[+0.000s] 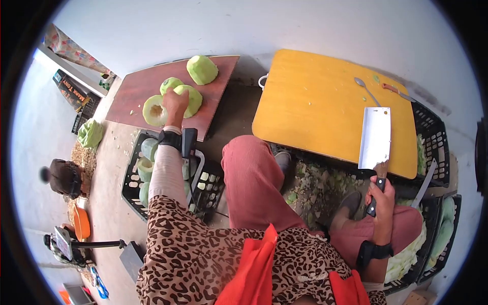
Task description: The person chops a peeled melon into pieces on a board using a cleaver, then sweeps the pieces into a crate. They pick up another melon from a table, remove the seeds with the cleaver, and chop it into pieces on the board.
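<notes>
My left hand (pixel 175 105) reaches over the maroon board (pixel 132 91), its fingers closed on a peeled green melon piece (pixel 191 100). Just left of it lies a cut melon half (pixel 154 111), its hollow middle facing up. Another pale green piece (pixel 172 84) sits behind my fingers, and a whole peeled melon (pixel 202 70) stands farther back. My right hand (pixel 382 198) is wrapped round the black handle of a cleaver (pixel 375 140). The broad blade points away from me, above the right part of the yellow board (pixel 305 101).
On the yellow board lie a spoon (pixel 366 89) and a knife (pixel 398 91). Black crates hold unpeeled melons (pixel 149 149) at left and pale cut pieces (pixel 406 254) at right. Peelings (pixel 320 188) litter the floor between my feet. Other people (pixel 66 178) sit at far left.
</notes>
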